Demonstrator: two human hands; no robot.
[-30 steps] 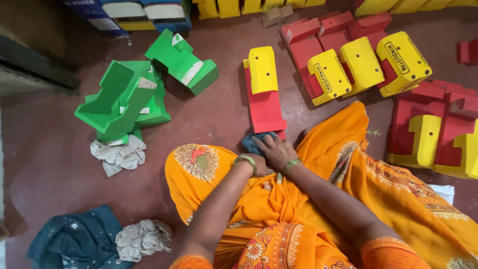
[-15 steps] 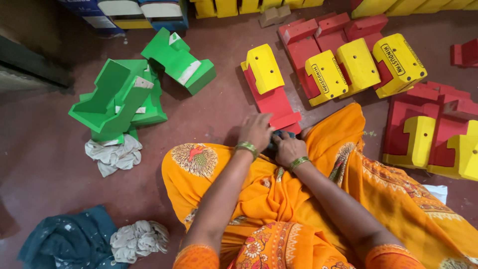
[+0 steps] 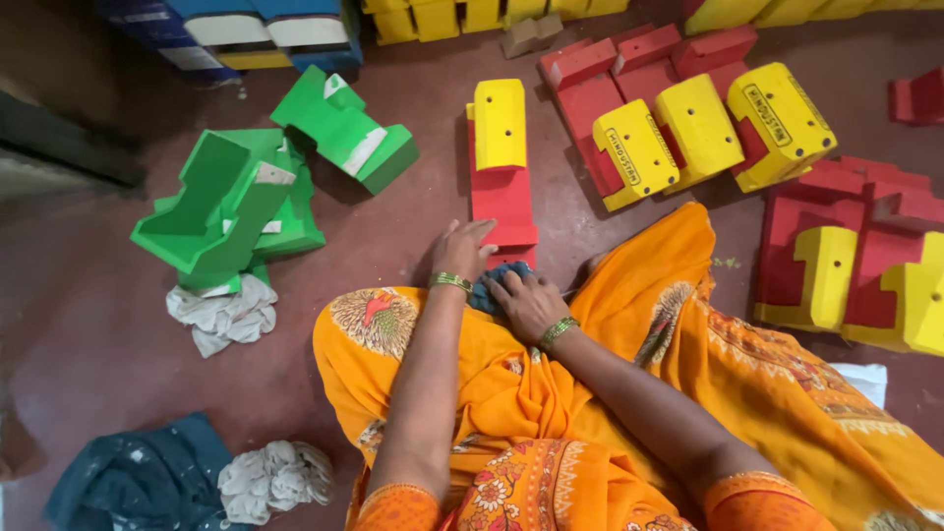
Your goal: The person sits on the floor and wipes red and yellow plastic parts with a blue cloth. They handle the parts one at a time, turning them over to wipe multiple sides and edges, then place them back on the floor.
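Observation:
A red stepped block with a yellow top [image 3: 502, 167] lies on the floor in front of me. My left hand [image 3: 460, 250] rests flat on its near red end, fingers spread. My right hand [image 3: 526, 301] presses a dark blue cloth [image 3: 492, 285] against the block's near edge, over my orange-draped lap. Both wrists wear green and gold bangles.
Green blocks [image 3: 236, 202] are piled at the left, one [image 3: 344, 128] tipped apart. More red and yellow blocks [image 3: 688, 123] lie at the right and far right [image 3: 865, 275]. White rags [image 3: 221, 315] and a dark cloth [image 3: 138, 482] lie on the brown floor.
The red and yellow block has turned to lie straight away from me. My left hand came forward onto its near end, and my right hand keeps the blue cloth at its edge.

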